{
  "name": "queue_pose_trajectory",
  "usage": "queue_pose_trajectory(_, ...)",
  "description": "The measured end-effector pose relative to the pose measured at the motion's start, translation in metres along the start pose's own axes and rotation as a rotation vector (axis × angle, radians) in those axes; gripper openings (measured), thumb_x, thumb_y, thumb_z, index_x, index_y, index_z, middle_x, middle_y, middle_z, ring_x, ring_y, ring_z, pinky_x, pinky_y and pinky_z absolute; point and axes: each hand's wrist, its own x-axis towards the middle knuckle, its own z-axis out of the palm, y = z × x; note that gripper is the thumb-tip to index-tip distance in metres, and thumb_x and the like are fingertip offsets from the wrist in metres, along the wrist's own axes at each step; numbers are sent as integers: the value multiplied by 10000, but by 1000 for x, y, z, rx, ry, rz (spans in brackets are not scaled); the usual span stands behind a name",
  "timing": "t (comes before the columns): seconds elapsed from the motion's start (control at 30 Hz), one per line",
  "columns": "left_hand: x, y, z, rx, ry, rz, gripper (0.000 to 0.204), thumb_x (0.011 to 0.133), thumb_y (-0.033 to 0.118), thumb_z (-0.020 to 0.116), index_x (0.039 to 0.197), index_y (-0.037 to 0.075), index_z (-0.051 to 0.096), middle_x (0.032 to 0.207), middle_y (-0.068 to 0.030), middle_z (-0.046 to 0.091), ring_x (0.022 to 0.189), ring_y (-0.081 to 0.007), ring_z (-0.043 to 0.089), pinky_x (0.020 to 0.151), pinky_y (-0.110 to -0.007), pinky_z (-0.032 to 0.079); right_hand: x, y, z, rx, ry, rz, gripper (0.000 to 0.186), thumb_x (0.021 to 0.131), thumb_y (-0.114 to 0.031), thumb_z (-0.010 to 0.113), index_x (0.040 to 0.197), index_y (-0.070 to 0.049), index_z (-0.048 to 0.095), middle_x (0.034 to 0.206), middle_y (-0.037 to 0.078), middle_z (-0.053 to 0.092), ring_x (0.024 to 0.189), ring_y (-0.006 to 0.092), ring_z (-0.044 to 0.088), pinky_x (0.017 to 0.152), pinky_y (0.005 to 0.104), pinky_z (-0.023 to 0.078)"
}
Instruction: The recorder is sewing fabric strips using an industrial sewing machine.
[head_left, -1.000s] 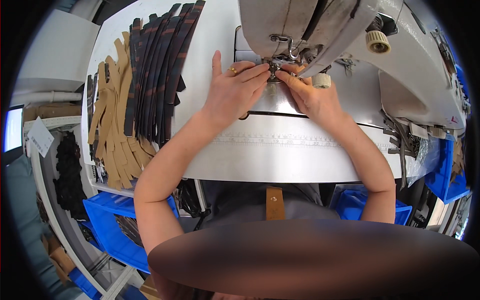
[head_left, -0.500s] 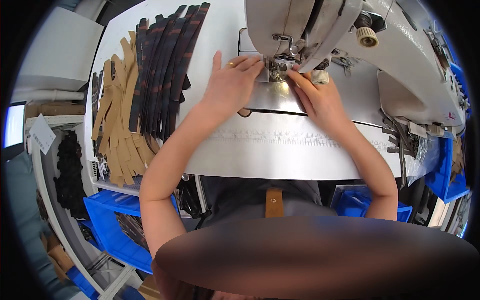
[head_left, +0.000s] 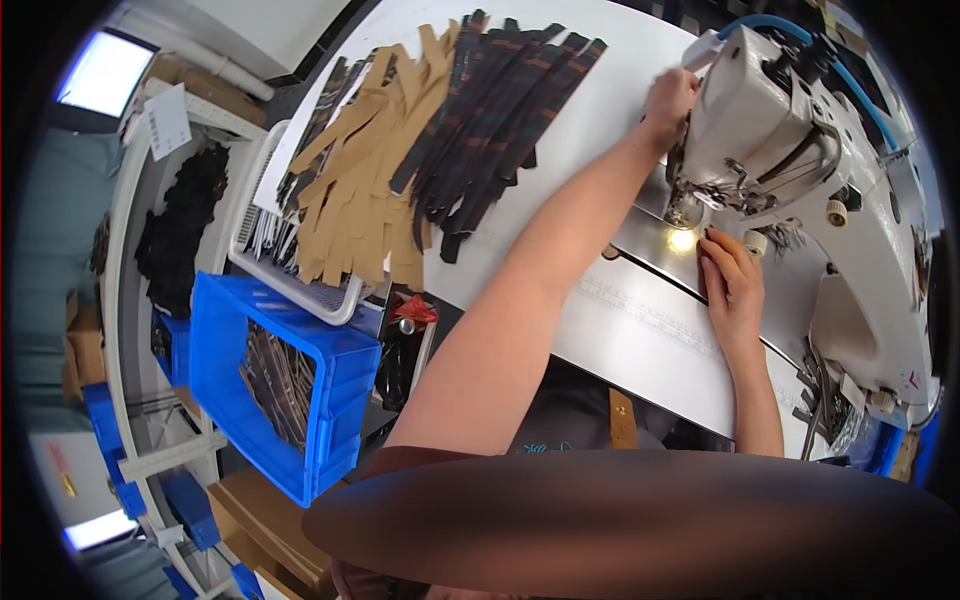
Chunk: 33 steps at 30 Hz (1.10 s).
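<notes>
A white sewing machine (head_left: 760, 120) stands at the right, its lamp lighting the metal plate under the needle. My left hand (head_left: 670, 108) reaches to the far side of the machine head, fingers curled in; their tips are partly hidden, and so is anything in them. Just right of the needle area, my right hand (head_left: 735, 285) rests low over the metal bed (head_left: 650, 240). Its thumb and fingers are pinched together, with a small dark bit at the tips that I cannot make out.
Dark patterned fabric strips (head_left: 490, 120) and tan strips (head_left: 350, 200) lie in piles at the left of the white table. Below them are a white basket (head_left: 295, 290) and a blue bin (head_left: 335, 400) holding more strips. Dark narrow strips (head_left: 820, 390) hang by the machine's right end.
My left hand has left the needle plate and moved away behind the machine head. My right hand stays near the needle, its fingers more drawn together. The view has swung left.
</notes>
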Motion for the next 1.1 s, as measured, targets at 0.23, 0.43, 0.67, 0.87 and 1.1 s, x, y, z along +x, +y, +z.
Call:
queue_pose_trajectory(0.23, -161, 127, -144, -908, 277, -360, 221, 929, 160, 612, 1117, 62, 552, 1051, -30, 633, 907, -136, 616, 824, -324, 504, -4, -62, 21, 299, -20, -117, 765, 747, 36, 689, 1429, -7, 345, 1439, 209, 421, 1198, 369, 525, 846, 346, 510)
queue_pose_trajectory(0.43, -320, 183, -170, -802, -564, -780, 432, 978, 149, 534, 1382, 20, 449, 1375, -121, 511, 1302, -211, 461, 1018, -344, 420, 21, -84, 42, 135, -75, -366, 669, 658, 79, 614, 1311, -33, 523, 1353, 176, 523, 985, 344, 629, 786, 377, 521)
queue_pose_trajectory(0.67, -209, 215, -298, 551, -233, -330, 297, 841, 309, 689, 924, 24, 699, 890, -126, 683, 834, -244, 662, 732, -339, 512, 0, -62, 26, 54, 28, -164, 549, 708, 93, 589, 1226, -86, 614, 1332, 173, 541, 1012, 336, 624, 838, 383, 515)
queue_pose_trajectory(0.87, -166, 82, -410, 707, 62, -80, 253, 836, 259, 699, 916, 19, 699, 789, -73, 688, 692, -172, 634, 650, -299, 485, -10, -62, 12, 107, -86, -152, 485, 745, 104, 595, 1209, -36, 610, 1323, 173, 550, 1108, 341, 595, 901, 369, 502)
queue_pose_trajectory(1.1, -255, 173, -233, -362, -432, -555, 183, 972, 159, 536, 1085, 16, 554, 937, -128, 698, 828, -173, 683, 690, -279, 535, -19, -52, 4, 155, 30, -119, 590, 645, 204, 505, 1186, -6, 612, 1253, 179, 592, 1083, 318, 616, 903, 353, 506)
